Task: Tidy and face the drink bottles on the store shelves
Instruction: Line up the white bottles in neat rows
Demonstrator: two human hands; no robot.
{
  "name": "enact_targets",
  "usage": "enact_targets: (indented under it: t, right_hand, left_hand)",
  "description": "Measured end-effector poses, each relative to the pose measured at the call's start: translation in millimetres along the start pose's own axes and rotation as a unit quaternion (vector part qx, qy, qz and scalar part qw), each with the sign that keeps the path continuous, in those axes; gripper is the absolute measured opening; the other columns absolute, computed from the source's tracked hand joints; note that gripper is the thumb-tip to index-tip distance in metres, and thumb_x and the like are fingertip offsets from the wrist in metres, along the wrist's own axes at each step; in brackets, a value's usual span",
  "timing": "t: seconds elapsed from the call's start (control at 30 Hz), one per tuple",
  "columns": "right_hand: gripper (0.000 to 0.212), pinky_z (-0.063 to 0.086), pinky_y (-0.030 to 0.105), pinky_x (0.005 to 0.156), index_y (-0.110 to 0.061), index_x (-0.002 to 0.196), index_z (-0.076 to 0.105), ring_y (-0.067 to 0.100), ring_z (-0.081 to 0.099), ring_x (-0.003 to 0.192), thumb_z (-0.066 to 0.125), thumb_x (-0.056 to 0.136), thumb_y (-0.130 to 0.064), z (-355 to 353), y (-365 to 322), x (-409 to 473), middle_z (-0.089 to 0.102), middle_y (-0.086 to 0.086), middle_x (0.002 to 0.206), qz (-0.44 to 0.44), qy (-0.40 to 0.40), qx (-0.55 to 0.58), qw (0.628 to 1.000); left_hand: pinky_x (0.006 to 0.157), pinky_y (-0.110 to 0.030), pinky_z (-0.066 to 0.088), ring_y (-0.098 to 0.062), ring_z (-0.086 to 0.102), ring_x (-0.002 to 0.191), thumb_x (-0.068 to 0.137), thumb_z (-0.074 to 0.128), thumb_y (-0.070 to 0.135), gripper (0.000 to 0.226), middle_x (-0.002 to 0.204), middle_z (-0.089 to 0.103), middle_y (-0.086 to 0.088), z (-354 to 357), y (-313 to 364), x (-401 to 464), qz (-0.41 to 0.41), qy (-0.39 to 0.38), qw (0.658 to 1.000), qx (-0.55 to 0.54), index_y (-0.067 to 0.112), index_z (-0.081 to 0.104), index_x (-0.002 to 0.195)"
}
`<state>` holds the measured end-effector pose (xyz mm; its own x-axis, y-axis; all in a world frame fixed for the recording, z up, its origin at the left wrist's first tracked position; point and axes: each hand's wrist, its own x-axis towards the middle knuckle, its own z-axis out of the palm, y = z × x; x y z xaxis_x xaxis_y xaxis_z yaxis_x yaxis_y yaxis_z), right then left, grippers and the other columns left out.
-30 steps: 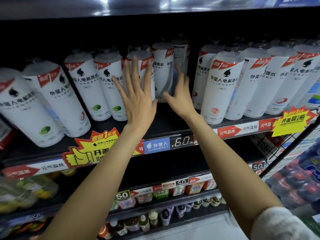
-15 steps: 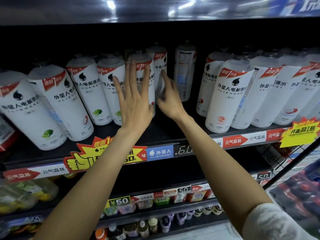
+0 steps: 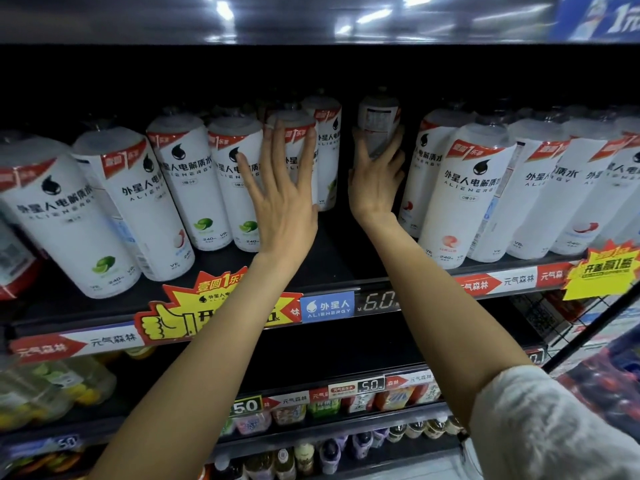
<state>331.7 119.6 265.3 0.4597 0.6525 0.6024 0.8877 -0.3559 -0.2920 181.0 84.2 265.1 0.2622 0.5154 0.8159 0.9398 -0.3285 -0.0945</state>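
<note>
White Alienergy drink bottles stand in rows on a dark shelf (image 3: 332,261). My left hand (image 3: 282,199) lies flat, fingers straight and spread, against the front of a lime-label bottle (image 3: 294,140) in the middle group. My right hand (image 3: 375,181) curls its fingers round a bottle set back in the gap (image 3: 377,116), whose back label with small print faces outward. Another lime bottle (image 3: 327,140) stands between the two hands. Peach and lychee bottles (image 3: 464,188) fill the right side.
More lime bottles (image 3: 69,216) line the left of the shelf. Price strips and a yellow-red promo tag (image 3: 194,313) run along the shelf edge. Lower shelves hold smaller drinks (image 3: 287,410). A wire rack (image 3: 561,317) and wrapped packs (image 3: 602,386) sit at the right.
My right hand has moved right, from the middle bottles to the set-back bottle, and now grips it. My left hand stays flat on the lime bottle.
</note>
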Motion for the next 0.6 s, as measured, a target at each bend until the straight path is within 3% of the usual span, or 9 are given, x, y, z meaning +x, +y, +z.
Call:
enact_targets:
  t: [0.07,0.13,0.23,0.37,0.53,0.6]
  right_hand:
    - [0.075,0.044,0.05,0.097,-0.042,0.148,0.014,0.045,0.032,0.129,0.05,0.094,-0.005,4,0,7,-0.001,0.031,0.154,0.013,-0.014,-0.008,1.0]
    - [0.077,0.049,0.048,0.091,-0.044,0.148,0.015,0.043,0.037,0.124,0.05,0.093,-0.001,5,-1,13,0.001,0.032,0.153,0.012,-0.006,0.008,1.0]
    - [0.077,0.051,0.047,0.086,-0.039,0.146,0.023,0.042,0.038,0.119,0.049,0.089,0.006,0,-3,12,0.002,0.029,0.152,0.005,-0.014,0.072,0.997]
    - [0.089,0.053,0.035,0.08,-0.03,0.15,0.016,0.038,0.044,0.121,0.064,0.082,0.001,-18,3,-10,0.009,0.021,0.152,-0.037,0.006,0.207,0.978]
    - [0.104,0.031,-0.003,0.086,-0.006,0.151,0.014,0.01,0.029,0.127,0.075,0.067,0.002,-49,12,-50,0.025,0.013,0.15,-0.067,0.058,0.373,0.924]
    - [0.104,0.022,-0.008,0.09,-0.004,0.15,0.017,0.003,0.026,0.129,0.077,0.065,0.0,-56,13,-62,0.029,0.005,0.145,-0.074,0.063,0.395,0.914]
  left_hand:
    - [0.11,-0.063,0.012,-0.037,0.021,0.143,0.066,0.082,0.043,0.115,0.154,0.021,-0.025,0,2,0,0.002,-0.002,1.0,-0.005,0.017,0.009,0.152]
    - [0.111,-0.063,0.011,-0.037,0.02,0.144,0.067,0.081,0.043,0.114,0.154,0.02,-0.025,2,1,-1,0.005,0.0,1.0,-0.008,0.017,0.008,0.152]
    - [0.111,-0.063,0.011,-0.037,0.018,0.144,0.069,0.079,0.044,0.113,0.155,0.019,-0.024,4,-1,-1,0.008,0.004,1.0,-0.015,0.017,0.008,0.152]
    - [0.111,-0.063,0.008,-0.037,0.017,0.145,0.07,0.079,0.042,0.112,0.155,0.018,-0.024,4,-1,0,0.009,0.004,1.0,-0.024,0.017,0.007,0.152]
    - [0.111,-0.064,0.009,-0.038,0.017,0.144,0.07,0.079,0.04,0.11,0.155,0.018,-0.025,3,-1,0,0.01,0.005,0.999,-0.039,0.017,0.009,0.151]
    - [0.111,-0.063,0.007,-0.039,0.019,0.143,0.069,0.079,0.037,0.106,0.154,0.021,-0.026,2,0,1,0.01,0.013,0.998,-0.059,0.016,0.015,0.15]
